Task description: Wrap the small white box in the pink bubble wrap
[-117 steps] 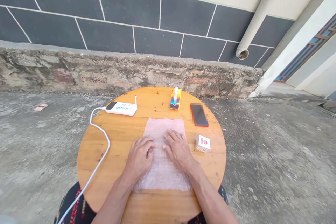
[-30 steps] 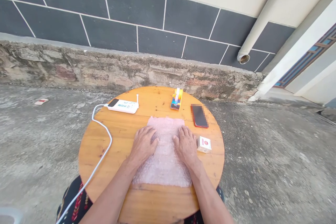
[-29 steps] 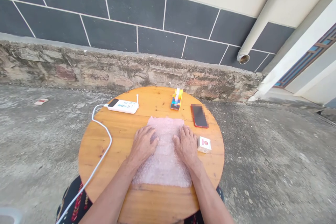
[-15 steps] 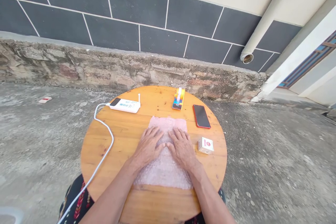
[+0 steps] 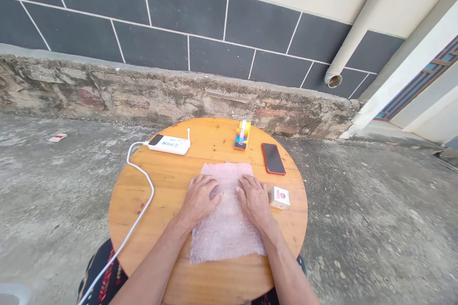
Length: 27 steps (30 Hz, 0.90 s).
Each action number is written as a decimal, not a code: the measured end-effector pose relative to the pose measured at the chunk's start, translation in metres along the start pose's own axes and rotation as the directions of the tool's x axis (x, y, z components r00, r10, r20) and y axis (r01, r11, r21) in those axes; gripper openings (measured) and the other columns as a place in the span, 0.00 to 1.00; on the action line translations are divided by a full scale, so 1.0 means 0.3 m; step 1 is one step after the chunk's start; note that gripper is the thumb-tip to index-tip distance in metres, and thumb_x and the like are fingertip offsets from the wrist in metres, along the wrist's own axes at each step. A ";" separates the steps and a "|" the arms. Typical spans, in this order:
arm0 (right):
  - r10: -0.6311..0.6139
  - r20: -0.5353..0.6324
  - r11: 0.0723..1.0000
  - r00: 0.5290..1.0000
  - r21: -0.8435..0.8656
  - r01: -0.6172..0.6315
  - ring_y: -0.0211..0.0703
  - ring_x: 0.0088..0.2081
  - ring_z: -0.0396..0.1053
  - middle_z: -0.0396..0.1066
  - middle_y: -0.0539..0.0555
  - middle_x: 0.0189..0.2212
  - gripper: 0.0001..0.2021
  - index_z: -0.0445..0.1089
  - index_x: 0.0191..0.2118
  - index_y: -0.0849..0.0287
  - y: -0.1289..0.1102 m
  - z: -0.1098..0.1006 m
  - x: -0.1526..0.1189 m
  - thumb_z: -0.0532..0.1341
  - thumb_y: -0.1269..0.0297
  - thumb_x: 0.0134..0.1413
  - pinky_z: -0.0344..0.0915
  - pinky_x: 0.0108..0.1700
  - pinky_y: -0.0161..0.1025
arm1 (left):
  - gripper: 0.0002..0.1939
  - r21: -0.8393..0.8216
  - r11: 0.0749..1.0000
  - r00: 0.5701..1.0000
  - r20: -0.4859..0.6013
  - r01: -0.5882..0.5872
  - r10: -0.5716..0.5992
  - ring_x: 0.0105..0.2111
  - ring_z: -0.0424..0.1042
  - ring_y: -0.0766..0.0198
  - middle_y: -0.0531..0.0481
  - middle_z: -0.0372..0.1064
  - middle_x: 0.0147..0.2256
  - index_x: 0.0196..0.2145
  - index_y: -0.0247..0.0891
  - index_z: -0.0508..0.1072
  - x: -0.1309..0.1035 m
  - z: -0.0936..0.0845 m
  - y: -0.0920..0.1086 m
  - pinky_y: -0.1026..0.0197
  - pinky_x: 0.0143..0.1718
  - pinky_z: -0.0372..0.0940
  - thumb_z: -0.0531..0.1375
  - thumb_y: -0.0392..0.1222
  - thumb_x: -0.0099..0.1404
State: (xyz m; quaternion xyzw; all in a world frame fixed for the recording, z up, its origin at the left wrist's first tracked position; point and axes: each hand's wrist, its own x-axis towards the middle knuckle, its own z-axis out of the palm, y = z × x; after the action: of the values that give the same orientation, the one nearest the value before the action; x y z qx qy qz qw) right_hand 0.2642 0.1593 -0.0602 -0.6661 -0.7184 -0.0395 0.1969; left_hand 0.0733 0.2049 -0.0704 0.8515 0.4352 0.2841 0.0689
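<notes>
A sheet of pinkish bubble wrap (image 5: 229, 228) lies flat on the round wooden table (image 5: 143, 214). My left hand (image 5: 202, 198) rests palm down along its left edge, fingers spread and pointing away from me. On the sheet's right side lies my right hand (image 5: 254, 198), also palm down and open. Just right of that hand stands a small white box (image 5: 279, 198) with red print. Beyond it is a phone (image 5: 273, 158) in a red case, dark screen up.
At the table's far side stands a yellow and blue tape dispenser (image 5: 242, 135). A white power strip-like device (image 5: 170, 145) sits at the back left, its white cable (image 5: 152, 190) running down over the near left edge. A stone-based wall (image 5: 143, 95) rises behind.
My hands have moved apart, from near the middle of the bubble wrap out to its left and right sides. The sheet has shifted slightly toward me. The view has tilted a little.
</notes>
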 end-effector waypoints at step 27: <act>0.042 0.002 0.997 0.999 -0.064 -0.041 0.52 0.56 0.58 0.63 0.59 0.56 0.15 0.66 0.53 0.57 0.011 0.018 -0.001 0.53 0.63 0.63 0.54 0.52 0.48 | 0.16 -0.009 1.000 1.000 -0.012 0.003 -0.003 0.54 0.61 0.49 0.41 0.64 0.53 0.48 0.38 0.70 -0.005 0.018 -0.029 0.45 0.55 0.58 0.58 0.42 0.61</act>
State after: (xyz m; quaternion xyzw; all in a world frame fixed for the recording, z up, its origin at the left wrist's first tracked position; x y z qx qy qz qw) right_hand 0.2662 0.1612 -0.0659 -0.6869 -0.7030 -0.0574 0.1748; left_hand 0.0693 0.2097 -0.0786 0.8489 0.4357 0.2909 0.0705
